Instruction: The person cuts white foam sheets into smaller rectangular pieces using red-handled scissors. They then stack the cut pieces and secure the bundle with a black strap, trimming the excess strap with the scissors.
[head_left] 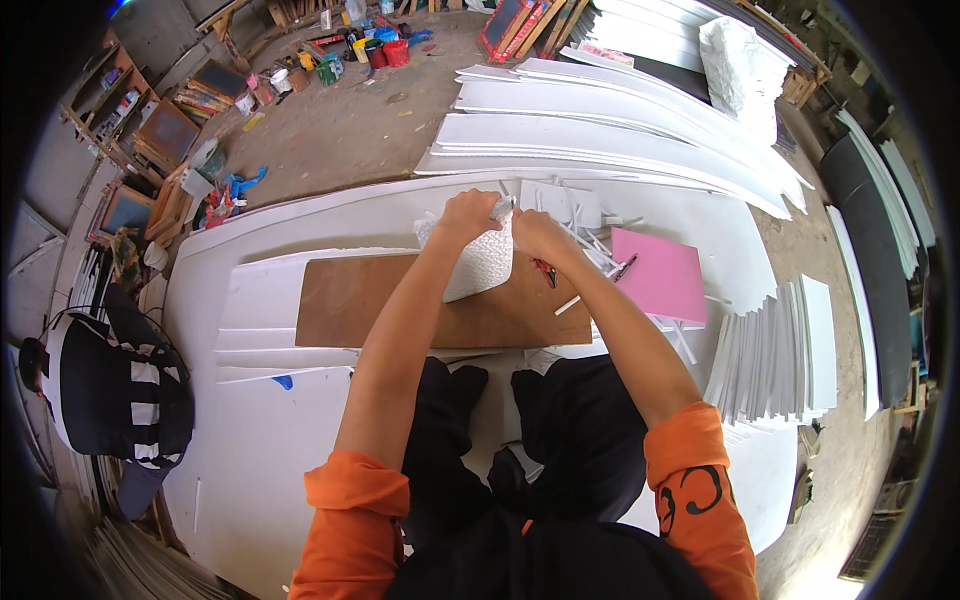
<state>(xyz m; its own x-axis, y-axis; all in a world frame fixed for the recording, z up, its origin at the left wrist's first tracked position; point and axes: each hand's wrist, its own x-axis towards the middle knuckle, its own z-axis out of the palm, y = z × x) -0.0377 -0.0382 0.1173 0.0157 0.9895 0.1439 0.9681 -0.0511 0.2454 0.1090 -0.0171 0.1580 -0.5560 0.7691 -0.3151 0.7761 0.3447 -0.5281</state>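
A white textured sheet point(482, 264), like bubbled foam, stands tilted over a brown board point(360, 300). My left hand point(468, 216) is closed at its upper edge. On the other side of that edge is my right hand point(541, 236), its fingers closed; what they hold is hidden. A small greyish, shiny piece point(503, 208) shows between the two hands, too small to name. Below my right hand, a red and black hand tool point(546, 272) lies on the board. To the right is a pink sheet point(662, 278) with a dark, slim tool point(627, 267) on it.
White offcut strips point(592, 246) lie scattered around the pink sheet. A stack of narrow white strips point(765, 355) stands at right. Large white sheets point(590, 125) are piled beyond. Paint buckets point(385, 50) sit on the far floor. A black and white bag point(120, 390) is at left.
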